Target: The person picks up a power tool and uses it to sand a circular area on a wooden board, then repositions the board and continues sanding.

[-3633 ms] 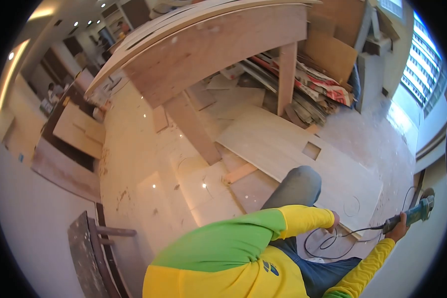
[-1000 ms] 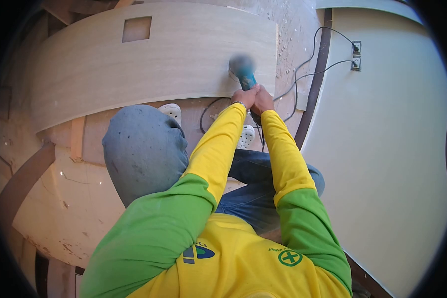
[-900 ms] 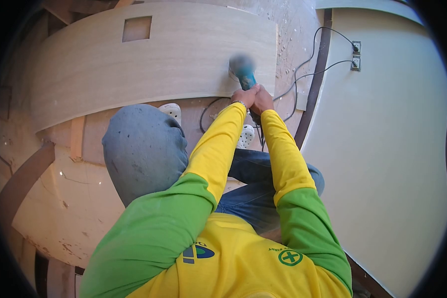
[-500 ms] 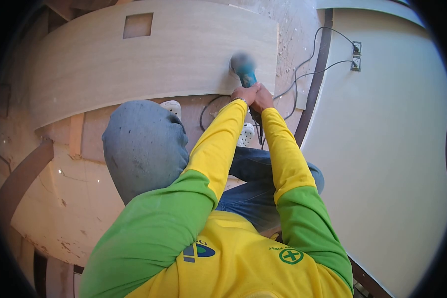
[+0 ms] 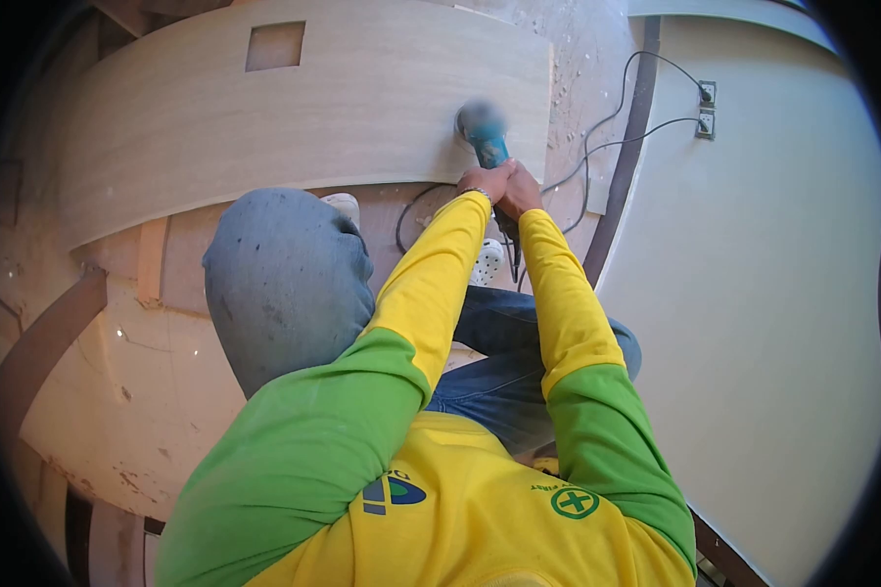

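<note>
A teal angle grinder [image 5: 490, 150] with a dark, blurred head lies against a pale wood-grain panel [image 5: 362, 108], near the panel's right end. Both of my hands are wrapped round its body. My left hand [image 5: 485, 180] grips from the left, with a bracelet at the wrist. Close against it, my right hand [image 5: 521, 191] holds the rear part of the grinder. The grinder's disc is mostly hidden under its head. A rectangular cutout [image 5: 275, 46] opens in the panel's upper left part.
Black cords [image 5: 589, 147] run from the floor to two wall outlets [image 5: 706, 110] at right. A pale wall board [image 5: 764, 274] stands along the right side. Dust and debris [image 5: 582, 73] lie beyond the panel's end. My bent knee [image 5: 284, 284] is close to the panel's near edge.
The view has shifted very slightly. My hands and the angle grinder stay at almost the same spot on the panel.
</note>
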The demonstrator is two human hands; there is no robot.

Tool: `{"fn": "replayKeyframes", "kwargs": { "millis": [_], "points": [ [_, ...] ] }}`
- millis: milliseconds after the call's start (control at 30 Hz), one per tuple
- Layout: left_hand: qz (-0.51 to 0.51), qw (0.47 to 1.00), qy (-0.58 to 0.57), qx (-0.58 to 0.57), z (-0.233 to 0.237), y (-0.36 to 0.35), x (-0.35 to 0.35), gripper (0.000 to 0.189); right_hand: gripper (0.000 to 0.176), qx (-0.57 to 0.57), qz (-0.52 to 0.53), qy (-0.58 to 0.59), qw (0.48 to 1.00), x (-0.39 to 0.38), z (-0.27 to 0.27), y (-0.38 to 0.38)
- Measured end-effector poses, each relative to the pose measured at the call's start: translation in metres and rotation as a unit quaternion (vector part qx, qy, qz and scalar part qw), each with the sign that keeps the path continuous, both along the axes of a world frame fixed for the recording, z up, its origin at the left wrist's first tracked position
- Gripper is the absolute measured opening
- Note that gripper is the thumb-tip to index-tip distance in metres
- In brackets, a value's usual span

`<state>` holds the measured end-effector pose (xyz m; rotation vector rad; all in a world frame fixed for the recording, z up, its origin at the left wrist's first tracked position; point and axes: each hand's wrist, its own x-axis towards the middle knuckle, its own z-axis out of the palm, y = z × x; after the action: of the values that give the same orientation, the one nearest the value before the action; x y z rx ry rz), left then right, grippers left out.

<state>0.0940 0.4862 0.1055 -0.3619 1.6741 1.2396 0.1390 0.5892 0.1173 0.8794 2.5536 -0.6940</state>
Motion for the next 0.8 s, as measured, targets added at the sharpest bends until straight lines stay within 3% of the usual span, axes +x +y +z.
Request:
{"fn": "replayKeyframes", "kwargs": {
  "millis": [367,433,533,800],
  "points": [
    [0.027,0.999,-0.016,0.014,-0.013,0.01,0.007,0.094,0.052,0.022,0.018,0.001,1.0,-0.001,0.013,-0.003],
    [0.09,0.995,-0.019,0.04,-0.03,0.022,0.017,0.092,0.05,0.049,0.027,-0.01,0.998,0.0,0.015,-0.001],
    [0.129,0.988,-0.032,0.081,-0.012,0.015,0.028,0.09,0.049,0.069,0.06,-0.01,0.996,0.007,0.036,-0.01],
    [0.093,0.993,-0.013,0.077,-0.003,0.011,0.035,0.089,0.046,0.084,0.048,-0.012,0.995,0.015,0.035,-0.006]
  ]
}}
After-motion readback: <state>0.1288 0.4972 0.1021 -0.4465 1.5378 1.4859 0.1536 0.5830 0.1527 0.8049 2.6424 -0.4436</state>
